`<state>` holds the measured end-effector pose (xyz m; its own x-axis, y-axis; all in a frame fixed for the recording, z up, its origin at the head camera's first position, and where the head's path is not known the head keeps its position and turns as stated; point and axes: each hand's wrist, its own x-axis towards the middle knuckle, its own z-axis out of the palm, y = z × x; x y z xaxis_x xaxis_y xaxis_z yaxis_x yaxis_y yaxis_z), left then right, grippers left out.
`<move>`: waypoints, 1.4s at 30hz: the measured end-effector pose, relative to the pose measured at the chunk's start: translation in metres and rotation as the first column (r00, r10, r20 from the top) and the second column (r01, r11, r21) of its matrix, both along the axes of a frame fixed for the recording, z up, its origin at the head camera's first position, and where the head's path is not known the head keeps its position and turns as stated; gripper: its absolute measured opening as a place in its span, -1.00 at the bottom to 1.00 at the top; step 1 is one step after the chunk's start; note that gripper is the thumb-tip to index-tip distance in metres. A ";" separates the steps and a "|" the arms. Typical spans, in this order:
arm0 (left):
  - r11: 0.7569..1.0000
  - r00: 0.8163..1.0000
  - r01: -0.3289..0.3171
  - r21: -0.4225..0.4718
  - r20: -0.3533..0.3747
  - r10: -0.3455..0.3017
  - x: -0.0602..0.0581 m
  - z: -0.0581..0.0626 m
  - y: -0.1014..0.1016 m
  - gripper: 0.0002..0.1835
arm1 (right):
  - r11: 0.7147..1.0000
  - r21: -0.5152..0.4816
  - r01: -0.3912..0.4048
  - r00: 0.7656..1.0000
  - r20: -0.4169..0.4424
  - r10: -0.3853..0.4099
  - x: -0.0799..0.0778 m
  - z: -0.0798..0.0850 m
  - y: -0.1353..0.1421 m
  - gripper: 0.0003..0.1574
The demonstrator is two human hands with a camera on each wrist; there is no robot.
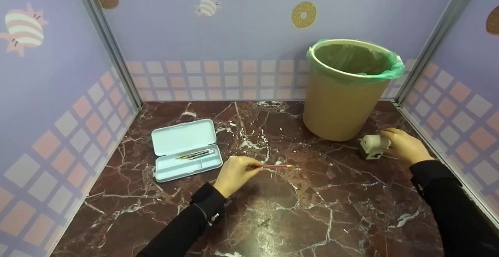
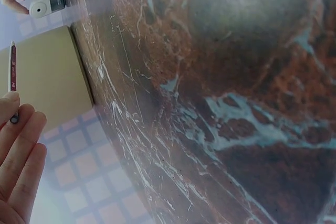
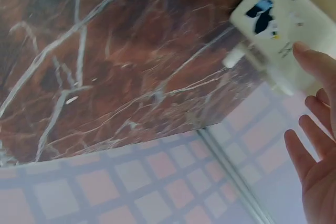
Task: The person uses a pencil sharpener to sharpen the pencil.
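Observation:
My left hand (image 1: 237,173) pinches a red pencil (image 1: 277,166) between thumb and fingers above the table, its pale tip pointing right. The left wrist view shows this pencil (image 2: 13,66) with its sharpened end away from the hand and the other fingers held out. At the right, a cream and dark desktop pencil sharpener (image 1: 370,147) stands on the table. My right hand (image 1: 407,146) is at its right side, thumb and fingers spread. In the right wrist view the thumb overlaps the sharpener (image 3: 278,30); firm contact cannot be told.
A light-blue pencil case (image 1: 183,136) lies open at the left, with several pencils (image 1: 197,154) inside. Behind the sharpener stands a tan bin (image 1: 339,109) lined with a green bag (image 1: 397,68). Patterned walls enclose the marbled table (image 1: 288,214) at the back and sides.

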<state>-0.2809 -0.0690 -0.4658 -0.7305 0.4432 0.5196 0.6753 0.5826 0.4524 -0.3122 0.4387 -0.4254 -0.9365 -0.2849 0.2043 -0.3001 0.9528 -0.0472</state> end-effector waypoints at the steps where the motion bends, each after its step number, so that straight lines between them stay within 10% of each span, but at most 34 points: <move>1: 1.000 1.000 -0.001 -0.002 -0.004 0.001 0.000 0.000 0.000 -0.87 | 1.000 0.009 0.012 1.000 0.011 -0.012 -0.001 -0.001 0.000 -0.25; 26: 1.000 1.000 -0.003 -0.019 -0.020 0.003 -0.002 0.005 -0.006 -0.89 | 0.997 -0.057 0.046 0.999 0.008 -0.046 0.004 -0.007 0.000 -0.35; 42: 1.000 0.999 -0.011 -0.011 0.036 0.012 0.000 0.003 -0.012 -0.89 | 0.981 -0.069 -0.183 0.980 -0.093 0.176 0.012 -0.003 -0.106 -0.44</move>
<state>-0.2813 -0.0814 -0.4626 -0.7536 0.4399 0.4884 0.6520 0.5951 0.4699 -0.3004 0.3322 -0.4285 -0.8497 -0.4269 0.3095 -0.4719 0.8775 -0.0852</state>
